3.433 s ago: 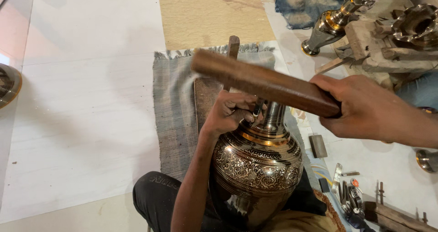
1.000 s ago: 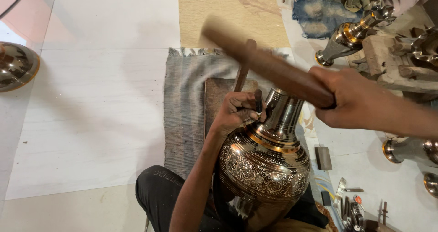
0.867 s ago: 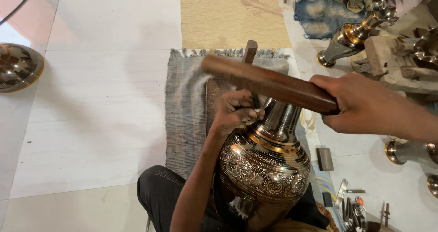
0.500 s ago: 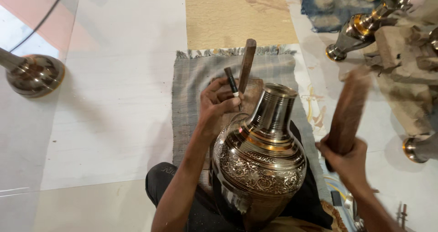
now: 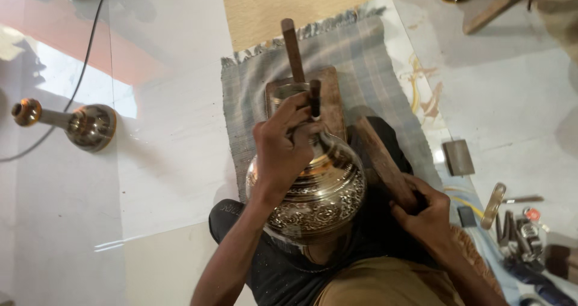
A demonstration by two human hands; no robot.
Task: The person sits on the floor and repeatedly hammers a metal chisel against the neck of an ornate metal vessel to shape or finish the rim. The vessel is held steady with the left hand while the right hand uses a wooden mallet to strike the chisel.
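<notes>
Engraved brass vase (image 5: 316, 200) — upright; wooden mallet (image 5: 385, 164) beside.

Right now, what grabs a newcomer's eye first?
The shiny engraved metal vase in the person's lap at centre, with the left hand on its neck pinching a small punch. Beside it on the right, the right hand grips a wooden stick. Another metal piece lies far left on the floor.
</notes>
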